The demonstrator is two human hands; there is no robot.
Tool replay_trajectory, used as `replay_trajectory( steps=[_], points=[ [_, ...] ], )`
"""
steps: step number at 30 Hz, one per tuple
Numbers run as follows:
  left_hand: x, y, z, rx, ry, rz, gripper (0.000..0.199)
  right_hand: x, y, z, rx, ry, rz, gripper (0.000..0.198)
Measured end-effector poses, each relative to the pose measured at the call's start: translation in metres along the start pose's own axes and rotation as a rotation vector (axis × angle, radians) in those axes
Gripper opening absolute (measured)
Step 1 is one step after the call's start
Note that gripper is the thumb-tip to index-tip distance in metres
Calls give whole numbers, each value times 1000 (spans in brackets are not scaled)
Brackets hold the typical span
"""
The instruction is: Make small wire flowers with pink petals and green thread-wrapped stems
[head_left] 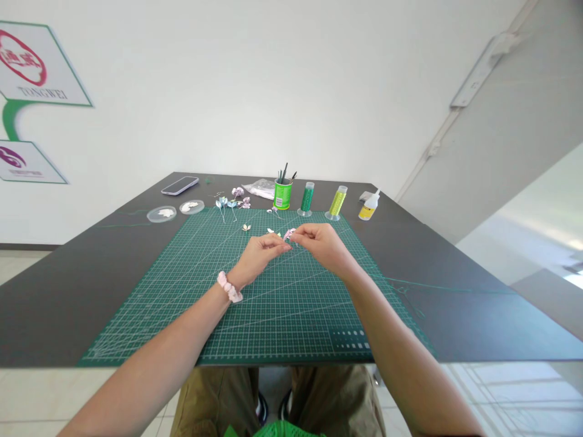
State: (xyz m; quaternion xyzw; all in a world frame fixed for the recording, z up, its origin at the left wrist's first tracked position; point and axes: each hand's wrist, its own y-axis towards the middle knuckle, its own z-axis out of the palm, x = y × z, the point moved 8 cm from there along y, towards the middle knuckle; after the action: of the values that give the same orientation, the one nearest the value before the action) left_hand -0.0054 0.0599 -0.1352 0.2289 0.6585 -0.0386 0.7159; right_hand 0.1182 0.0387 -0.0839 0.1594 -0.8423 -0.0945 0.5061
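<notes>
Above the green cutting mat (273,303), my two hands are close together, fingertips almost meeting. My left hand (259,256), with a pink scrunchie (230,287) round its wrist, pinches what looks like the thin stem of a small pink flower (288,233). The flower shows just above those fingertips. My right hand (325,246) is closed in a pinch beside the flower; whatever is between its fingers is too small to tell. Just behind my hands lie some pale petals (270,230) and a small cream flower (246,227).
Blue flowers (221,202) and pink flowers (237,192) lie at the mat's back edge. Behind stand a green can (282,195) of tools, a green thread spool (306,198), a yellow-green spool (337,203) and a glue bottle (368,206). Leftward are two dishes (155,214) and a phone (180,186).
</notes>
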Motion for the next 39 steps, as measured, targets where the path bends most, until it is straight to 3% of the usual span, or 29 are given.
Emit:
replay_trajectory(
  steps=[13, 17, 21, 27, 30, 36, 39],
  points=[
    [6, 4, -15, -79, -321, -131, 25, -29, -30, -67, -394, 134, 120, 20],
    [4, 5, -17, -50, -424, -156, 27, -29, -38, -96, -565, 256, 82, 16],
    [4, 4, -13, 3, -503, -193, 25, -22, -39, -113, -614, 383, 36, 13],
    [4, 4, -16, -13, -456, -189, 27, -10, -38, -123, -591, 420, 9, 13],
    [4, 6, -20, -62, -397, -167, 27, -8, -34, -118, -511, 377, 37, 15],
    [2, 5, -18, -104, -288, -102, 26, 0, -21, -68, -143, 99, 183, 18],
    [-2, 1, -11, -70, -224, -65, 24, 8, -14, -36, 41, 18, 169, 19]
  ],
)
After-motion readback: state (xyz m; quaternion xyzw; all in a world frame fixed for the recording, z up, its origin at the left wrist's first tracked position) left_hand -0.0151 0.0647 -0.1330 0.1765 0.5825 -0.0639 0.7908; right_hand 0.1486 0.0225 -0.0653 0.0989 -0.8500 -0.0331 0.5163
